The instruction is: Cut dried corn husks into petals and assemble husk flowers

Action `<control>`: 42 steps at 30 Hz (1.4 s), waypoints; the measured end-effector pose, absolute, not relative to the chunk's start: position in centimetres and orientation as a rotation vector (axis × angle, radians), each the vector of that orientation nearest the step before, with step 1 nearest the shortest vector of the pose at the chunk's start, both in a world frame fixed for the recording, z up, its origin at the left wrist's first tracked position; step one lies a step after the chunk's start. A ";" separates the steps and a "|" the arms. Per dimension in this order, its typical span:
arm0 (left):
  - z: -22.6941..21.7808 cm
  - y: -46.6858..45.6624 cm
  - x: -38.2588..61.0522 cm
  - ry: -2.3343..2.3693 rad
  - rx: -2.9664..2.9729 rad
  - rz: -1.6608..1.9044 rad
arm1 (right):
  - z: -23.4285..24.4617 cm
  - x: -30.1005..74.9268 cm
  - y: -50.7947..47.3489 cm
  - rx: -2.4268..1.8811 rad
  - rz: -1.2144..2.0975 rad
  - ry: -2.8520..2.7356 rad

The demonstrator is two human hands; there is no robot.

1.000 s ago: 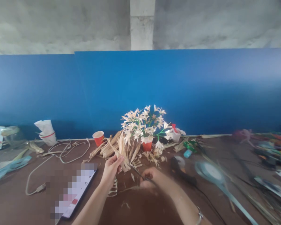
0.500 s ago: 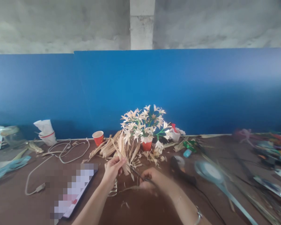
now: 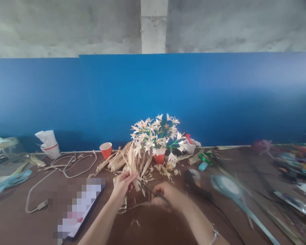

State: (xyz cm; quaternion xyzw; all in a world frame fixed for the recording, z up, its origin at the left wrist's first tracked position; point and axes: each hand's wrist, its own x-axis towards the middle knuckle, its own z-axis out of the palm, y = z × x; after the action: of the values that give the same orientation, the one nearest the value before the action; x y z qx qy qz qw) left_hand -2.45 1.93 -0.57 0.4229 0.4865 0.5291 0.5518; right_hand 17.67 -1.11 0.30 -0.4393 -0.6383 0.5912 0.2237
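A pale strip of dried corn husk stands up from my left hand, pinched between thumb and fingers. My right hand is closed around a pair of dark scissors. Their blades point up and left, at the lower end of the husk; whether they touch it I cannot tell. Just beyond my hands a bunch of white husk flowers on green stems rises from a red paper cup. Loose husks and cut scraps lie around the cup.
To the left are a phone-like slab, a white cable, another red paper cup and a white cup. On the right lie a dark hot-glue gun, a light-blue ribbon roll and a blurred pile. A blue partition stands behind.
The scissor blades appear slightly closer to the husk's lower end. Both hands keep almost the same place, and the whole view has shifted slightly.
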 end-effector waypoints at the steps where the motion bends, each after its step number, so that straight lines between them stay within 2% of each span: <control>1: -0.6 1.9 -2.4 1.153 0.998 1.256 | 0.2 17.7 -1.1 -1.205 1.619 -1.774; 14: -1.0 2.2 -2.4 1.142 0.987 1.302 | 0.8 17.4 -1.2 -1.278 1.586 -1.784; 27: 0.1 1.6 -1.9 1.106 0.772 1.572 | 0.0 16.9 -1.2 -1.105 1.549 -1.824; 35: 0.1 1.4 -1.9 1.107 0.754 1.628 | -0.1 16.6 -1.2 -1.141 1.299 -1.853; 42: 0.1 1.1 -1.2 1.190 0.855 1.562 | -0.1 15.9 -1.5 -1.118 1.523 -1.731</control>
State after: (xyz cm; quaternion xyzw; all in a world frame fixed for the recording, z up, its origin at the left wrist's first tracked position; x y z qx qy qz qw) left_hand -1.17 1.11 0.14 0.3503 0.4876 0.6402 0.4793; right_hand 15.93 -1.48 -0.14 -0.4180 -0.6475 0.5696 0.2857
